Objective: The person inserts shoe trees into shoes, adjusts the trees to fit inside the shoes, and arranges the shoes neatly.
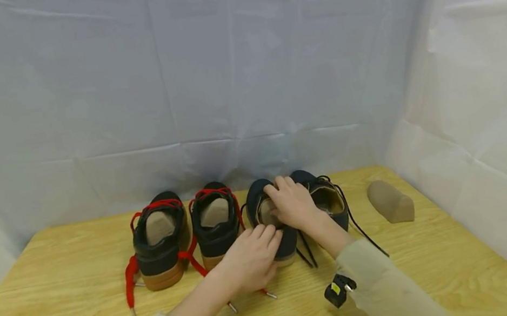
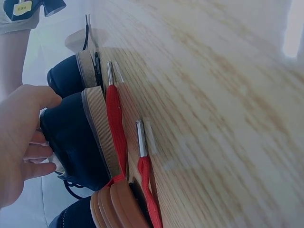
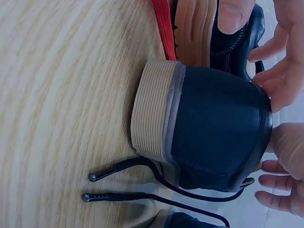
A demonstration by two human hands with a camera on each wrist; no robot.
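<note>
Two red-laced shoes [image 1: 163, 242] stand stuffed with inserts. Left hand [image 1: 251, 259] cups the navy shoe's [image 1: 267, 216] heel; right hand [image 1: 292, 204] works inside its opening. Rightmost shoe [image 1: 325, 196] unfilled; spare insert [image 1: 390, 201] on table [image 1: 59, 307].

dark shoe [image 1: 274, 231] held at heel by left hand [image 1: 249, 259] | opening covered by right hand [image 1: 294, 204] | red-laced shoes [image 1: 188, 233] set beside it
</note>
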